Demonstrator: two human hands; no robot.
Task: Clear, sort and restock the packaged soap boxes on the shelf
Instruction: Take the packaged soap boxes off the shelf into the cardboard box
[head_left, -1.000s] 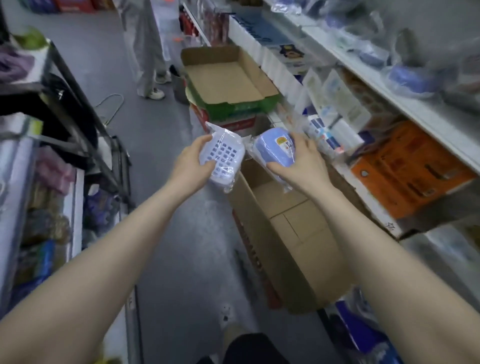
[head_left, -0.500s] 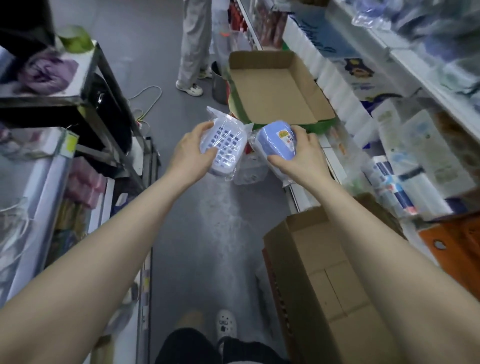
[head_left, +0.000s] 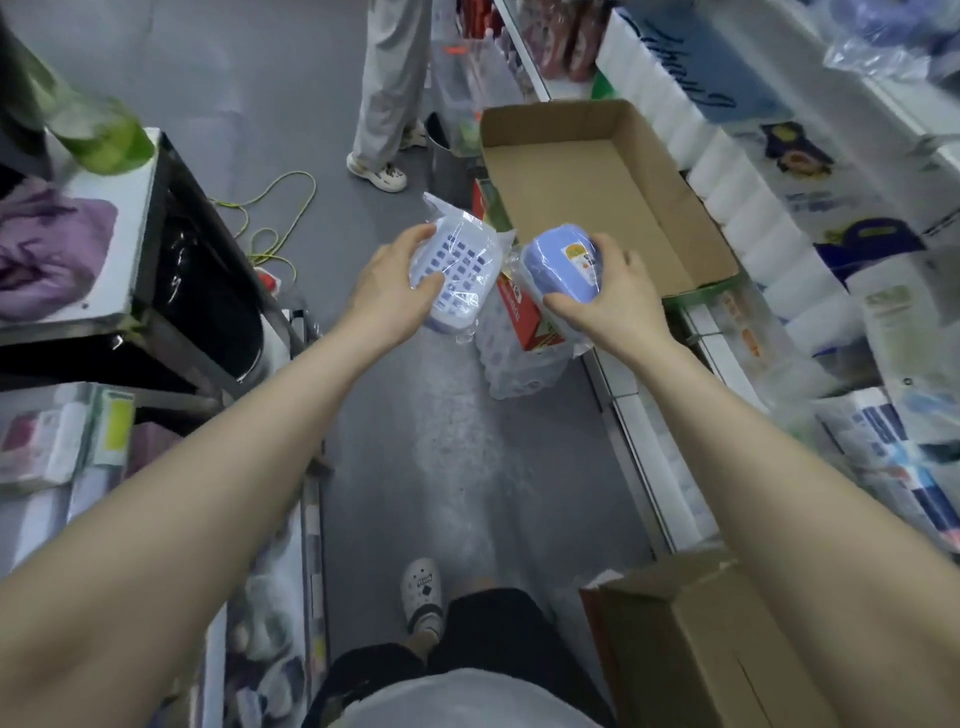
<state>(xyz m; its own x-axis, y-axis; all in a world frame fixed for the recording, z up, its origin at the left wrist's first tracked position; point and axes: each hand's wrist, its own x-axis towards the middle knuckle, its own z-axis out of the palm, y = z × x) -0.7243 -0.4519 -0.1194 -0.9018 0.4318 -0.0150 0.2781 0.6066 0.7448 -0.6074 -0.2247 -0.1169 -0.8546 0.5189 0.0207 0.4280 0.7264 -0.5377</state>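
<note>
Change over the last 1 s: the grips are unchanged, the position is not. 2 soap boxes are held as before, but they have been carried away from the brown carton (head_left: 691, 654), now low at the right edge of view, and up the aisle to the open cardboard tray (head_left: 613, 187).

- left hand (head_left: 392, 283): fingers and thumb curled round the grid-faced soap box (head_left: 457, 270), film-wrapped, held in the air over the floor (head_left: 415, 415).
- right hand (head_left: 610, 299): fingers wrapped over the top and thumb under the blue soap box (head_left: 561, 265), also film-wrapped, label side up, held at the tray's near corner, not yet inside it.
- The 2 boxes are just beside each other; only the loose film ends appear to touch.
- The tray is seen bare inside, perched beside the shelf (head_left: 639, 415).

Judgement: the clearing and sorting step is under way, and the tray is the likely drop point. Nothing has been released yet, so 0 of these 2 are sorted. Crinkled film could slip in the grip when they are set down.
</note>
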